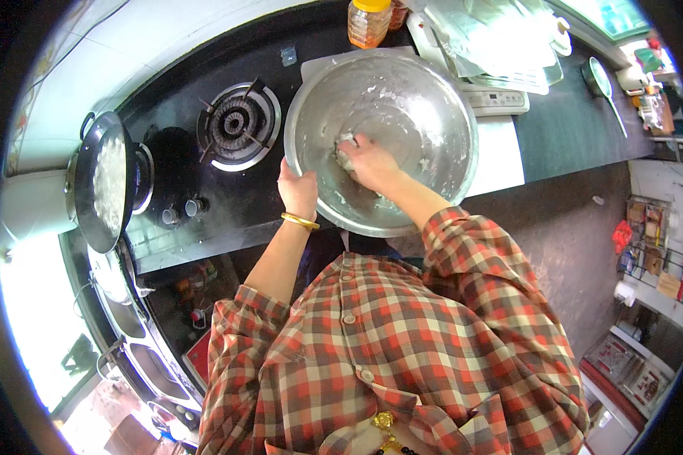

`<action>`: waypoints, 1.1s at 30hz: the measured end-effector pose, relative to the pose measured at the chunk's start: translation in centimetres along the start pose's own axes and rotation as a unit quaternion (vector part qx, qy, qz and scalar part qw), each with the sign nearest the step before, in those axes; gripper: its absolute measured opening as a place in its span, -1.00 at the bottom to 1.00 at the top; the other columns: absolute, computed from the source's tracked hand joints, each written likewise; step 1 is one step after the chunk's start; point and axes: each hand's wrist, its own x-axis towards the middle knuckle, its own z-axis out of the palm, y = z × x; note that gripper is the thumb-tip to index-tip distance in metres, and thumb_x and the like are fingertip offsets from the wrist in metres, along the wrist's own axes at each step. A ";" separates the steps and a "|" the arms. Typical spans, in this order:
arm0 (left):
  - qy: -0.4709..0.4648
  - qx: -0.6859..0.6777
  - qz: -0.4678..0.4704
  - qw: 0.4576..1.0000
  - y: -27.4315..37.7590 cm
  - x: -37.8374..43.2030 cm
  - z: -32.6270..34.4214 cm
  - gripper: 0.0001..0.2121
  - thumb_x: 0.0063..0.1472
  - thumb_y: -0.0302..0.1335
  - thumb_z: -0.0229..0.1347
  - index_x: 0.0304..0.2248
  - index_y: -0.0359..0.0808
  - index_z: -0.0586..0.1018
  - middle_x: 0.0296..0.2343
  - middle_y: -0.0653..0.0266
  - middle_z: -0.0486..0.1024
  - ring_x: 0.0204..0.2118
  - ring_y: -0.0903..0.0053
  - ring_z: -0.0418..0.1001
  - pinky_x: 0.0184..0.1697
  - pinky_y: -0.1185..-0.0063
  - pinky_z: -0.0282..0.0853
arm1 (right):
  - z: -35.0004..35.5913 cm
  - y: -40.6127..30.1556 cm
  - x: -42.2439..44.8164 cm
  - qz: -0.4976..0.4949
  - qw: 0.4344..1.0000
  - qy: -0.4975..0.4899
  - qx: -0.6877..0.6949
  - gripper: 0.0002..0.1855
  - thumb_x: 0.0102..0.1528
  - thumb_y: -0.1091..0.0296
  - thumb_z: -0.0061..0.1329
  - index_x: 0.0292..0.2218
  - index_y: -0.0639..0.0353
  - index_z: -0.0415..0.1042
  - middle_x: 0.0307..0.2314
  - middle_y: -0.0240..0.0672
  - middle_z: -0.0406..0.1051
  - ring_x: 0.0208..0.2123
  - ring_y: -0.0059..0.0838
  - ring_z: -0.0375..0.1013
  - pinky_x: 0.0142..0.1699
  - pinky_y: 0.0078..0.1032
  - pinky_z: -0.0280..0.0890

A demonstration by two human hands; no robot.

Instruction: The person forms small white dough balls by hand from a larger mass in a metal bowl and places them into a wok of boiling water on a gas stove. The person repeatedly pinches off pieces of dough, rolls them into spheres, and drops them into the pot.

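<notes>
A large metal basin (444, 142) stands before me at the counter's edge, with white, dough-like bits stuck to its inner wall. My left hand (298, 190), a gold bangle at its wrist, grips the basin's left rim. Inside the basin, my right hand (371, 164) has its fingers curled on a pale, dough-like lump (346, 154) near the bottom. The fingers partly hide that lump.
Left of the basin is a gas burner (234, 123); beyond it, a wok (107, 182) with white contents sits on another burner. An orange-filled jar (369, 23) stands behind. At right are an appliance with a control panel (494, 100) and a small pan (596, 78).
</notes>
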 end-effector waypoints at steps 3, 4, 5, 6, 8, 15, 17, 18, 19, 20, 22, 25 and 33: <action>0.006 -0.040 -0.015 0.999 0.5 -0.3 0.3 -0.59 -0.14 -0.72 -0.08 -0.19 -0.34 0.35 -0.39 0.26 0.46 -0.39 0.58 0.42 -0.33 0.66 0.30 | -0.4 0.2 0.4 0.027 0.999 -0.028 0.032 -0.58 -0.16 0.44 -0.13 -0.18 -0.02 0.25 -0.24 -0.09 0.21 -0.30 -0.10 0.36 -0.25 -0.31 0.31; 0.007 -0.048 -0.018 0.999 0.2 -0.1 0.2 -0.59 -0.14 -0.73 -0.09 -0.19 -0.34 0.35 -0.40 0.26 0.46 -0.39 0.58 0.42 -0.33 0.66 0.30 | -1.9 -0.5 0.7 0.048 0.997 -0.050 0.040 -0.57 -0.17 0.43 -0.11 -0.17 -0.02 0.25 -0.24 -0.08 0.21 -0.29 -0.10 0.36 -0.24 -0.32 0.30; 0.008 -0.057 -0.021 0.998 -0.2 0.1 0.2 -0.60 -0.13 -0.73 -0.09 -0.19 -0.34 0.35 -0.40 0.27 0.46 -0.39 0.58 0.42 -0.33 0.66 0.30 | -3.8 -0.9 0.7 0.069 0.994 -0.073 0.048 -0.56 -0.18 0.43 -0.10 -0.17 -0.02 0.26 -0.24 -0.08 0.21 -0.28 -0.11 0.36 -0.23 -0.33 0.30; 0.005 -0.064 -0.027 0.998 -0.7 0.1 0.3 -0.60 -0.13 -0.73 -0.09 -0.19 -0.34 0.35 -0.40 0.27 0.46 -0.39 0.58 0.42 -0.34 0.66 0.30 | -5.0 -0.8 0.3 0.096 0.989 -0.096 0.057 -0.55 -0.19 0.42 -0.09 -0.17 -0.03 0.26 -0.24 -0.07 0.22 -0.27 -0.11 0.36 -0.23 -0.34 0.30; -0.006 -0.060 -0.032 0.998 -0.6 -0.3 0.2 -0.58 -0.13 -0.75 -0.10 -0.18 -0.36 0.33 -0.37 0.26 0.44 -0.35 0.56 0.41 -0.29 0.65 0.29 | -5.5 1.6 0.2 0.099 0.993 -0.016 0.060 -0.53 -0.20 0.39 -0.05 -0.16 -0.07 0.27 -0.26 -0.13 0.23 -0.27 -0.18 0.35 -0.19 -0.37 0.28; -0.021 -0.077 -0.029 0.996 -0.4 -0.4 0.3 -0.56 -0.13 -0.77 -0.12 -0.16 -0.36 0.31 -0.32 0.25 0.43 -0.29 0.56 0.39 -0.21 0.67 0.26 | -2.4 1.9 2.2 0.049 0.997 0.015 -0.063 -0.56 -0.14 0.50 -0.18 -0.17 -0.13 0.30 -0.22 -0.26 0.25 -0.22 -0.22 0.32 -0.16 -0.36 0.26; -0.017 -0.057 -0.044 0.997 0.0 -0.5 0.3 -0.56 -0.14 -0.77 -0.13 -0.15 -0.37 0.31 -0.32 0.25 0.43 -0.29 0.55 0.40 -0.21 0.66 0.26 | -2.5 -0.9 0.9 -0.007 0.996 -0.086 -0.029 -0.56 -0.15 0.50 -0.18 -0.17 -0.09 0.29 -0.20 -0.26 0.25 -0.22 -0.20 0.32 -0.17 -0.35 0.26; -0.014 -0.075 -0.045 0.996 -0.1 -0.5 0.4 -0.56 -0.14 -0.77 -0.13 -0.16 -0.37 0.31 -0.33 0.25 0.43 -0.29 0.55 0.40 -0.21 0.66 0.26 | -2.5 -1.9 0.2 -0.031 0.993 -0.111 -0.015 -0.56 -0.16 0.49 -0.16 -0.17 -0.07 0.28 -0.19 -0.26 0.25 -0.23 -0.18 0.32 -0.17 -0.34 0.27; -0.012 -0.093 -0.047 0.994 -0.2 -0.4 0.4 -0.56 -0.14 -0.76 -0.13 -0.16 -0.37 0.32 -0.34 0.25 0.43 -0.30 0.55 0.40 -0.21 0.66 0.26 | -3.0 -2.0 -0.7 -0.019 0.989 -0.140 0.044 -0.54 -0.20 0.48 -0.10 -0.17 -0.03 0.27 -0.19 -0.23 0.26 -0.24 -0.16 0.33 -0.17 -0.34 0.26; -0.009 -0.111 -0.048 0.993 -0.4 -0.4 0.5 -0.56 -0.14 -0.76 -0.13 -0.16 -0.37 0.32 -0.35 0.24 0.44 -0.30 0.55 0.40 -0.22 0.67 0.27 | -3.8 -1.3 -0.8 -0.047 0.982 -0.177 0.041 -0.53 -0.21 0.46 -0.08 -0.17 -0.03 0.27 -0.21 -0.22 0.27 -0.25 -0.16 0.34 -0.17 -0.34 0.26; -0.012 -0.072 -0.033 0.997 -0.8 -0.3 0.2 -0.56 -0.14 -0.75 -0.11 -0.16 -0.35 0.33 -0.35 0.25 0.44 -0.31 0.56 0.40 -0.23 0.67 0.27 | -6.0 -0.1 -1.1 -0.109 0.960 -0.255 0.039 -0.51 -0.23 0.44 -0.04 -0.17 -0.02 0.26 -0.25 -0.19 0.30 -0.26 -0.16 0.34 -0.18 -0.35 0.26; -0.014 -0.013 -0.027 0.999 0.5 -0.7 0.2 -0.54 -0.15 -0.75 -0.11 -0.15 -0.34 0.33 -0.33 0.26 0.43 -0.31 0.57 0.40 -0.23 0.67 0.27 | -9.7 3.0 -1.0 0.002 0.989 -0.146 0.035 -0.52 -0.23 0.44 -0.01 -0.19 0.03 0.26 -0.29 -0.15 0.32 -0.27 -0.17 0.34 -0.19 -0.37 0.24; -0.018 -0.120 -0.059 0.991 0.4 -0.9 1.2 -0.53 -0.14 -0.77 -0.12 -0.14 -0.33 0.32 -0.32 0.27 0.43 -0.29 0.55 0.39 -0.22 0.67 0.26 | -9.1 7.1 -3.2 0.086 0.995 -0.050 0.003 -0.56 -0.26 0.45 -0.07 -0.24 0.22 0.24 -0.37 0.04 0.30 -0.28 -0.06 0.32 -0.16 -0.30 0.23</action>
